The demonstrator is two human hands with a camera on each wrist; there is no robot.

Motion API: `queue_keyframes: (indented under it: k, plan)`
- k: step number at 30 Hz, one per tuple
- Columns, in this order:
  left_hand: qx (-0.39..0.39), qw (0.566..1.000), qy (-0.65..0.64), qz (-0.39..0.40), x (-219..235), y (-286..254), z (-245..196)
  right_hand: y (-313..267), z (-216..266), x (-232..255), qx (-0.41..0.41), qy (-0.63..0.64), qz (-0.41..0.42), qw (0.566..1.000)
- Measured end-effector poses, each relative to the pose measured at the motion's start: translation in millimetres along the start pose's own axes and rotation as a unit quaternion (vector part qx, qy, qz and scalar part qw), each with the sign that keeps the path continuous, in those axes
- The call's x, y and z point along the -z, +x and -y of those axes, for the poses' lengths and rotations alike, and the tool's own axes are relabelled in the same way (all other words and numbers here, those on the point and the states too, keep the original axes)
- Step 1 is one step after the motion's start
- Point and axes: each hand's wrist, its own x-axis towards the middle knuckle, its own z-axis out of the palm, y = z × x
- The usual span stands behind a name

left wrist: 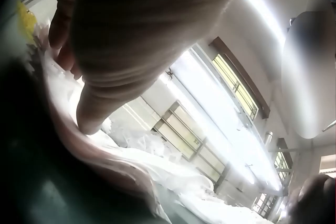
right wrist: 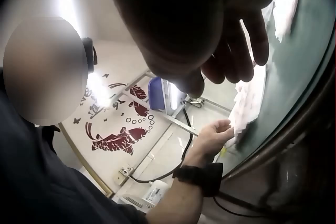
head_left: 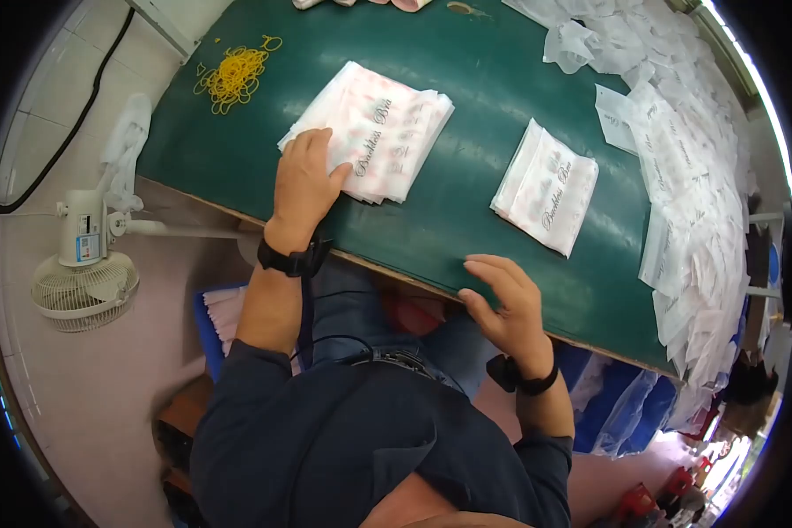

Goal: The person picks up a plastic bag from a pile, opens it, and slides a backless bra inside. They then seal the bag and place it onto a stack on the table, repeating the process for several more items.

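A fanned stack of white printed plastic bags [head_left: 394,132], lettered "Backless Bra", lies on the green table [head_left: 475,97]. On its near left corner rests my left hand [head_left: 304,180], fingers over the top and thumb spread to the side. The left wrist view shows the thumb [left wrist: 94,111] down on the white bags [left wrist: 131,163]. My right hand [head_left: 512,304] is held at the table's front edge with fingers apart and nothing in it. A smaller stack of the same bags [head_left: 550,189] lies beyond it. In the right wrist view the left hand [right wrist: 212,139] touches the stack's edge.
Yellow rubber bands [head_left: 235,77] lie in a heap at the back left. A large pile of loose white bags [head_left: 678,185] covers the table's right side. A fan [head_left: 84,282] stands left of the table. Blue bins [head_left: 629,400] sit under the right front edge.
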Motion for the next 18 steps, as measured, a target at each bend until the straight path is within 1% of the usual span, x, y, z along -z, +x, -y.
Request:
queue_keyframes:
  k: [2, 3, 5, 6, 9, 10, 12, 13, 14, 16, 17, 18]
  plan:
    - [0.005, 1.0, 0.0, 0.004, -3, 2, 12, 5, -2, -32, 0.005, 0.005, -0.01, 1.0]
    - [0.023, 0.999, -0.003, 0.029, -5, -1, 14, 5, -1, -45, -0.002, 0.015, -0.008, 1.0]
    - [0.054, 0.996, -0.01, 0.067, -8, 10, 15, 12, 5, -58, -0.001, 0.018, -0.013, 1.0]
    - [0.052, 0.997, -0.013, 0.06, -7, 14, 13, 17, 7, -60, -0.002, 0.025, -0.005, 1.0]
    - [0.038, 0.998, -0.05, -0.029, 2, 9, 2, 29, 7, -58, -0.004, 0.039, 0.015, 0.999]
    - [0.037, 0.997, -0.052, -0.034, 8, 10, -1, 36, 4, -52, 0.002, 0.027, -0.005, 1.0]
    - [-0.011, 0.987, -0.127, -0.102, 29, 8, -13, 47, 0, -43, 0.012, 0.007, -0.041, 0.999]
    - [-0.009, 0.987, -0.128, -0.101, 38, 8, -22, 64, 7, -37, 0.071, -0.06, -0.095, 0.991]
    - [-0.04, 0.983, -0.161, -0.073, 48, 7, -36, 86, 19, -31, 0.124, -0.125, -0.148, 0.973]
    - [-0.105, 0.967, -0.231, -0.019, 62, 7, -58, 122, 53, -25, 0.185, -0.231, -0.141, 0.945]
    - [-0.105, 0.966, -0.234, -0.016, 65, 5, -61, 127, 45, -22, 0.18, -0.233, -0.141, 0.945]
    - [-0.109, 0.967, -0.229, -0.012, 70, 2, -61, 130, 34, -22, 0.193, -0.248, -0.094, 0.945]
